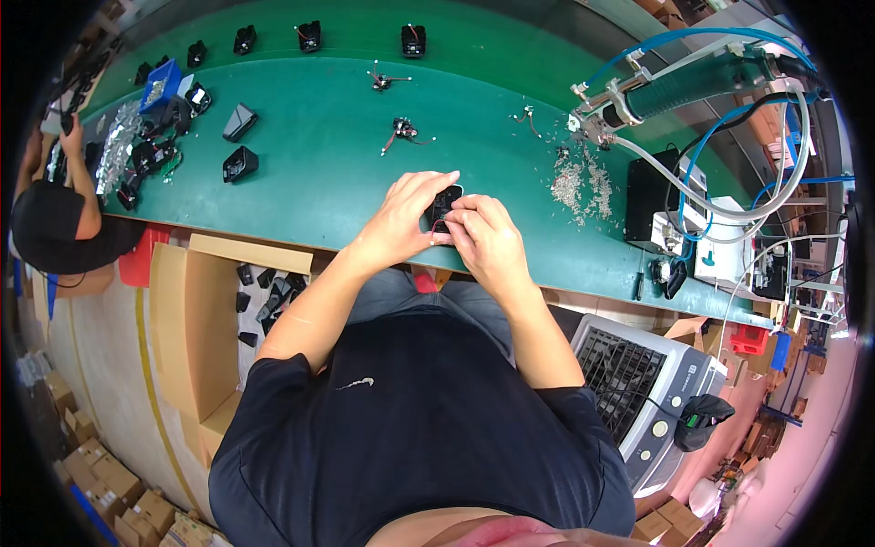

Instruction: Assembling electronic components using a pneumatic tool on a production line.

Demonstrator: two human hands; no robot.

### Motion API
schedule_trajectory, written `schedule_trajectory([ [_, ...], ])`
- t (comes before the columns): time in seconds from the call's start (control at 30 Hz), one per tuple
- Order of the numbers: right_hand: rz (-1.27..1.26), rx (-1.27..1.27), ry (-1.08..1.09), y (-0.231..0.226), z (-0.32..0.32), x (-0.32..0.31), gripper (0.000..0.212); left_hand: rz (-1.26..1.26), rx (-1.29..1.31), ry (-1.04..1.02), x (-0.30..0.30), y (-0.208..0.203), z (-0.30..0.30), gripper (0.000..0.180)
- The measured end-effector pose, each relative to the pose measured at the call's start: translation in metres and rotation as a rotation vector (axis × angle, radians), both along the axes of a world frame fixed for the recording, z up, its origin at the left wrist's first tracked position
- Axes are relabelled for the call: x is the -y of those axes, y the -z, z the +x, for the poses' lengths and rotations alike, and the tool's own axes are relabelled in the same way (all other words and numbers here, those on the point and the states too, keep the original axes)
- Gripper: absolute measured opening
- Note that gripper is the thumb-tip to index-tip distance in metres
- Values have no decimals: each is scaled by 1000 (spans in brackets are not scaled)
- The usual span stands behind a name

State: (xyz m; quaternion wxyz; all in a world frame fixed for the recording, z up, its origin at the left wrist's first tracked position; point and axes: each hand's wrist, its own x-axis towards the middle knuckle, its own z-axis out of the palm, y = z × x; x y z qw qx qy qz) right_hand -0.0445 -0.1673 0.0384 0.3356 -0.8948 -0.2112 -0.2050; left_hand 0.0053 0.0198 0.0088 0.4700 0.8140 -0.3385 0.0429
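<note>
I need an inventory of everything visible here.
Flat workbench: one, green, ahead
Hollow housing: one, black, between hands
Boxy parts: several, black, bench's far edge
Wired parts: three, partly red, beyond hands
Loose bits: many, whitish, bench right
Plastic bin: one, blue, bench left
Hosed device: one, dark, upper right
Open cardboard carton: one, brown, person's left
Boxy appliance: one, grey, person's right
Co-worker: one, dark clothing, far left
Left hand: one, bare, on housing
Right hand: one, bare, at housing

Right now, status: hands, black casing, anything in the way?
Left hand holding black casing. Right hand at its near right edge. Nearest loose wired part on green bench beyond, not in the way.
</note>
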Motion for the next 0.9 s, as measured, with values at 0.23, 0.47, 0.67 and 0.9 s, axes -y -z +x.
schedule_trajectory([
  [0.23, -28, -107, 68, -6, -1, -3, 14, -30, 18, 39, 3, 3, 2, 89],
  [0.47, -34, -318, 222, -8, -2, -7, 12, -31, 51, 64, 11, 3, 7, 82],
  [0.67, -27, -424, 318, -11, 2, -10, 19, -20, 157, 79, 18, 8, 19, 80],
  [0.9, 26, 528, 394, -113, 4, 52, 46, 24, 69, 20, 15, 8, 20, 82],
])
